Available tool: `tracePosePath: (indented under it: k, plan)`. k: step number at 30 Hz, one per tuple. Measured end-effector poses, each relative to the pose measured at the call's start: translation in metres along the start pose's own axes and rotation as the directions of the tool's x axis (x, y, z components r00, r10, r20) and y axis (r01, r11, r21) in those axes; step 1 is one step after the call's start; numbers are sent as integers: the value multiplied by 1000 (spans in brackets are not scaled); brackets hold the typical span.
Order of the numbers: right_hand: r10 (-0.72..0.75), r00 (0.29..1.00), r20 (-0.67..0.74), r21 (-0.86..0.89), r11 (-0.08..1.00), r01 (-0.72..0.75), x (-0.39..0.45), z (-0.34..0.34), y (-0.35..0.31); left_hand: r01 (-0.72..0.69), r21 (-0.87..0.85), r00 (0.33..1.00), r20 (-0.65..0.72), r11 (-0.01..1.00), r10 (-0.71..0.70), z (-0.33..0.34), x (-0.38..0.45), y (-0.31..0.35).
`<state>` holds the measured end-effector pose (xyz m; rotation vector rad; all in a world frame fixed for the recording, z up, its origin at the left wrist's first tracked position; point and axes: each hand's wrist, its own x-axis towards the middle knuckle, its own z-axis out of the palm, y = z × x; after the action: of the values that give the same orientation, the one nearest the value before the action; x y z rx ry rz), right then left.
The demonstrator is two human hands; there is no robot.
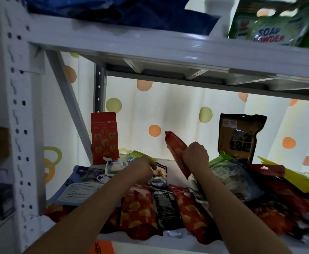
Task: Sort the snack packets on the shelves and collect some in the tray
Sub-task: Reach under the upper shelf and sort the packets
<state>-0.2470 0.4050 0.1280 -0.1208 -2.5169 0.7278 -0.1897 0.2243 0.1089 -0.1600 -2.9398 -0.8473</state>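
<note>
The shelf frame [19,114] at the left is white painted metal, smooth with a soft sheen, punched with holes. The snack packets [140,209] along the bottom look like glossy plastic film catching highlights. The dotted curtain [168,110] behind seems thin matt cloth. At upper right, the soap powder bag [271,32] is shiny plastic.

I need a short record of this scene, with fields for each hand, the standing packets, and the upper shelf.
right hand: right hand grips a tilted red printed snack packet, lifted above the pile
left hand: left hand reaches to a small dark packet; grip unclear
standing packets: red walnut-print pouch at back left, dark brown pouch at back right
upper shelf: green soap powder bag, blue bag
</note>
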Motion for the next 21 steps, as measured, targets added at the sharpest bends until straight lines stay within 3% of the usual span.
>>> tracePosePath:
  k: [6,10,14,18,21]
  plan:
    - [70,988,-134,295,955,-28,-5,-20,2,-95,-271,993,-100,958,70,-10,-7,4]
    - [197,979,-55,662,741,-112,-22,-33,1,-32,-406,997,-79,913,0,-11,-1,8]
    - [228,969,99,869,455,-196,-54,-51,5,-13,-708,1000,-9,706,10,-13,-8,21]
    - [175,971,165,922,323,-215,-82,-59,11,-110,-853,992,-66,510,105,-9,-35,35]
    - [180,976,124,922,342,-180,-103,-69,12,-209,-893,977,-172,398,127,-3,-63,41]
